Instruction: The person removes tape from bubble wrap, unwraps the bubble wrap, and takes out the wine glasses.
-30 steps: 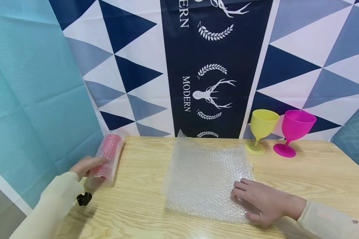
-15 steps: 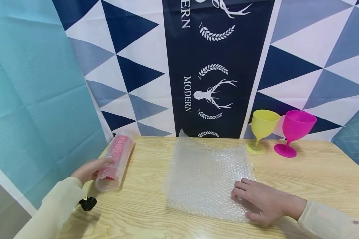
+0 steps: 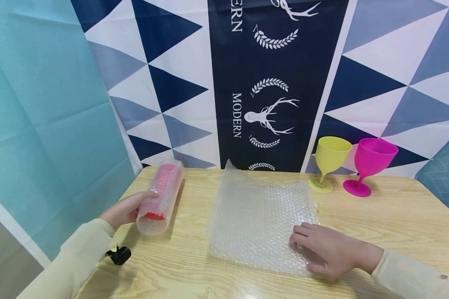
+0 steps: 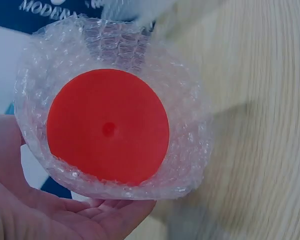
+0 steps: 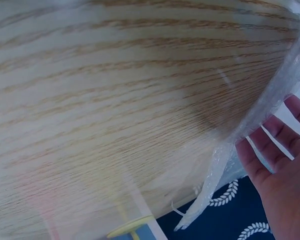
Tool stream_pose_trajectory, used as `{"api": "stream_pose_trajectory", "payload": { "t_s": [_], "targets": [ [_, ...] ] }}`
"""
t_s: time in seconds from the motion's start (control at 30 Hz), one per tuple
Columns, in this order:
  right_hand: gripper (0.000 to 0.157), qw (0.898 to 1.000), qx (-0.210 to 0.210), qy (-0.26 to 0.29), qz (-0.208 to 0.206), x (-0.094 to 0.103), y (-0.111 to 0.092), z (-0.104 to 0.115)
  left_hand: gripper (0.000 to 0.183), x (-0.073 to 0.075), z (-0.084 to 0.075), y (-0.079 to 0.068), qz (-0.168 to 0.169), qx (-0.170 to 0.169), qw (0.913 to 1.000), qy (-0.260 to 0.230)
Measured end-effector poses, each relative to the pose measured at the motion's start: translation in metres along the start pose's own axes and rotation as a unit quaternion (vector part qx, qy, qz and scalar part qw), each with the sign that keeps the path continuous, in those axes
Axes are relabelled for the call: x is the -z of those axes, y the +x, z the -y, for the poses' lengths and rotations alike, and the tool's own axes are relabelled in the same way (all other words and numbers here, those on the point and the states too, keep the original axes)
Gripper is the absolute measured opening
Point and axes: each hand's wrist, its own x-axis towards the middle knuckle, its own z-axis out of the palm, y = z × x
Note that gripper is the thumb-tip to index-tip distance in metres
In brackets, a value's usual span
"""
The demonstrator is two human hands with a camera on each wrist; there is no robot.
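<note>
My left hand grips a red goblet wrapped in bubble wrap, thumb on top and fingers underneath. In the left wrist view the goblet's round red foot, with a small dimple in its middle, faces the camera inside the clear wrap. The bundle is tilted, its near end close over the table's left side. A flat sheet of bubble wrap lies mid-table with its far left corner sticking up. On the sheet's near right part rests my right hand, palm down; the right wrist view shows its fingers nearly straight against the sheet.
A yellow goblet and a magenta goblet stand upright at the back right of the wooden table. Patterned cloth hangs behind the table, and a light-blue cloth borders its left side.
My left hand has carried the wrapped goblet to the right, from the table's left edge toward the sheet. My right hand has stayed in place on the bubble wrap.
</note>
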Motion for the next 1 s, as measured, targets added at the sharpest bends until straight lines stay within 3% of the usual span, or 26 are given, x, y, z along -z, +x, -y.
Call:
{"api": "stream_pose_trajectory", "payload": {
  "t_s": [0.17,0.43,0.7,0.87,1.0],
  "targets": [
    [0.049,1.0,-0.001,0.001,-0.003,0.001,-0.001,0.001,0.072,-0.019,-0.016,-0.008,0.012,-0.01,0.9994,-0.03],
    [0.048,1.0,-0.006,0.009,0.002,0.001,-0.001,0.001,0.067,-0.037,-0.051,-0.023,0.029,-0.03,0.999,-0.014],
    [0.051,0.999,0.022,-0.022,-0.027,-0.003,-0.001,-0.001,0.061,-0.057,-0.085,-0.04,0.059,-0.05,0.9968,-0.021],
    [0.05,1.0,0.013,-0.005,-0.011,-0.001,0.0,0.0,0.061,-0.081,-0.107,-0.048,0.053,-0.051,0.997,-0.025],
    [0.049,1.0,0.0,0.002,-0.001,0.001,-0.003,0.002,0.062,-0.108,-0.125,-0.05,0.05,-0.045,0.997,-0.039]
  ]
}}
